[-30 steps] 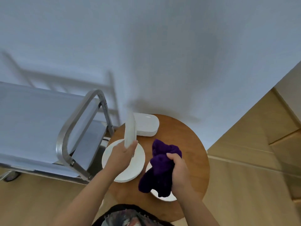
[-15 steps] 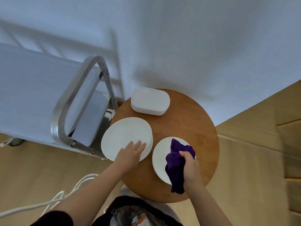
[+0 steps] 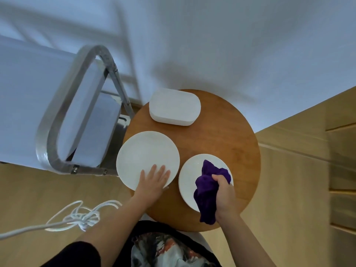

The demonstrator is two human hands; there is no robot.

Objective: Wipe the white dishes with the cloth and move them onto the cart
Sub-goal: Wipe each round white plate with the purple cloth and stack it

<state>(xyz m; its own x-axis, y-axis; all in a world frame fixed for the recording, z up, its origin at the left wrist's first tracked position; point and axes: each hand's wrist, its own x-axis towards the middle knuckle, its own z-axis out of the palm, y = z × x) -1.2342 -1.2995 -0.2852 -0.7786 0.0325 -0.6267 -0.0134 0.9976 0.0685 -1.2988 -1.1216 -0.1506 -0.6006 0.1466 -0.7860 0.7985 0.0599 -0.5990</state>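
While the right hand [image 3: 224,191] clenches a bunched purple cloth [image 3: 209,189] and holds it down on the smaller round white plate [image 3: 189,174], the left hand [image 3: 154,182] lies flat with its fingers straight on the near edge of the larger round white plate [image 3: 147,157]. The cloth covers the plate's right and near part and hangs past its near rim. The two plates sit side by side, close but apart, on a round wooden table [image 3: 227,137], the larger one jutting slightly over the table's left edge. Beyond them, at the far side of the table by the white wall [image 3: 221,39], lies a white dish with rounded corners [image 3: 174,106]; whether it is a single piece or a stack cannot be told. Just left of the table stands the cart [image 3: 25,105], its metal handle [image 3: 57,120] curving toward the plates. A tangled white cable [image 3: 77,216] lies on the wooden floor [image 3: 296,189] near the left forearm.
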